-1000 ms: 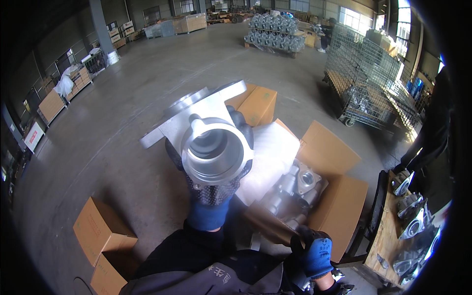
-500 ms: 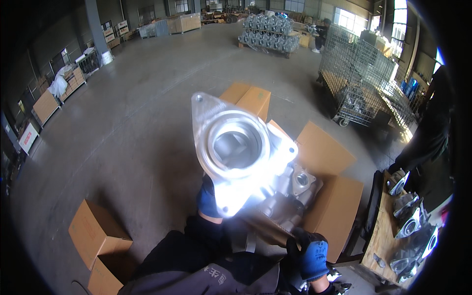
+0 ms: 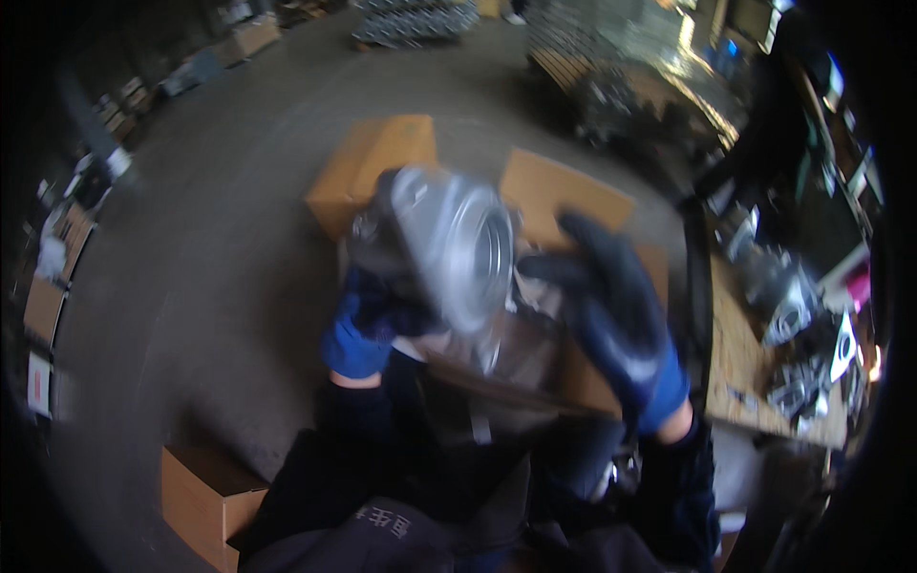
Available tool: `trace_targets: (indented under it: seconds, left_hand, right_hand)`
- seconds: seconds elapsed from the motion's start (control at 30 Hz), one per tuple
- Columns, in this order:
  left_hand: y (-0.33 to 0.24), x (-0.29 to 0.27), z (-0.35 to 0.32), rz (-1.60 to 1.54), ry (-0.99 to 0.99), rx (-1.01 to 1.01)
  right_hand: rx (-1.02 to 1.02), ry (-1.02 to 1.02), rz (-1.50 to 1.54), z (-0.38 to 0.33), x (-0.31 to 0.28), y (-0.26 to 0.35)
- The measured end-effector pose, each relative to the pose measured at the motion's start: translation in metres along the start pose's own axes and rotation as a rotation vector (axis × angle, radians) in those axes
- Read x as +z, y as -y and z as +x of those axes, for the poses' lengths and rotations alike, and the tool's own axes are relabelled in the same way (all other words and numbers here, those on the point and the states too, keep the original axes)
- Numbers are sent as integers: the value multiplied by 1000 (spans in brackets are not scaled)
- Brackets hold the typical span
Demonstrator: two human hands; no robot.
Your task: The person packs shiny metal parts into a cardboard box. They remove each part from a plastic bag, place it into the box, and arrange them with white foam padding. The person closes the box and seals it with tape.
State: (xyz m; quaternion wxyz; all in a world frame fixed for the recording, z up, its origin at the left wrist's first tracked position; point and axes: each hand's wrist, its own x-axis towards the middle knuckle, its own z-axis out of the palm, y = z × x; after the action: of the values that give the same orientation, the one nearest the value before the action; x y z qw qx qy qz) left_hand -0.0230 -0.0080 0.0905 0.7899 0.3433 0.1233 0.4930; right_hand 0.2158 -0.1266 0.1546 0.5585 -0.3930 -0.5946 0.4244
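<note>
A silver cast-metal housing (image 3: 449, 244) with a round bore and a flat flange is held up in front of me, blurred by motion. My left hand (image 3: 368, 325), in a blue and black glove, grips it from below on its left side. To the right of the housing, my right hand (image 3: 616, 320), gloved alike, is raised with thumb and fingers apart and nothing in it. Behind and beneath both hands stands an open cardboard box (image 3: 564, 196) with its flaps up. Its contents are mostly hidden by the housing and my hands.
A wooden bench (image 3: 745, 382) at the right carries several metal housings (image 3: 788, 315). A second carton (image 3: 373, 167) stands beyond my left hand, another carton (image 3: 205, 506) at lower left. Farther off are a wire cage cart (image 3: 611, 57) and stacked castings (image 3: 415, 19).
The housing has turned, its bore now facing right. My right hand has risen from the box's near edge to beside the housing. The whole view has swung to the right and down.
</note>
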Motion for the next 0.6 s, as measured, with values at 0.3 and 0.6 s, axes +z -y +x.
trace_targets:
  seconds: [0.3,0.6]
  left_hand:
    - [56,15,82,1301,391,749]
    - [27,-40,40,1411,205,440]
  right_hand:
    - [-399,-42,-426,50,-53,-46]
    - [318,31,-418,15,-43,-180]
